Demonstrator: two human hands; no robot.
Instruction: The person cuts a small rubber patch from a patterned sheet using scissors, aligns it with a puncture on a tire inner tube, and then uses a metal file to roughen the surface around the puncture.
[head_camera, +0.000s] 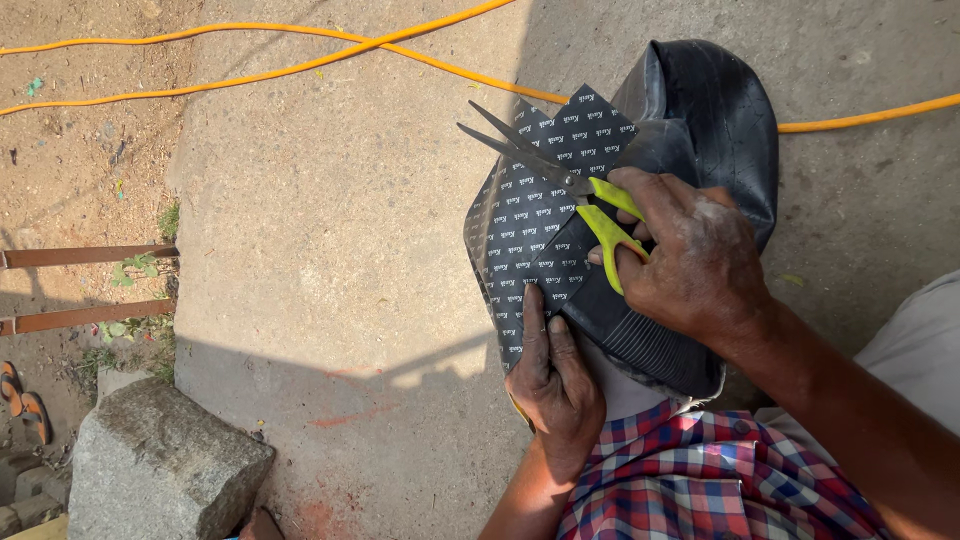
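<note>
Far left: stone block (160, 465) at the edge of the concrete floor (340, 250), orange cable (250, 72) running across the top. Your left hand (553, 385) pinches the lower edge of the dark printed sheet (530, 230), fingers flat on it. The sheet lies over the black rubber tube (715, 120) in your lap. Your right hand (690, 255) grips the yellow-handled scissors (560, 180), blades parted, over the sheet's upper part. Hands close together, not touching.
</note>
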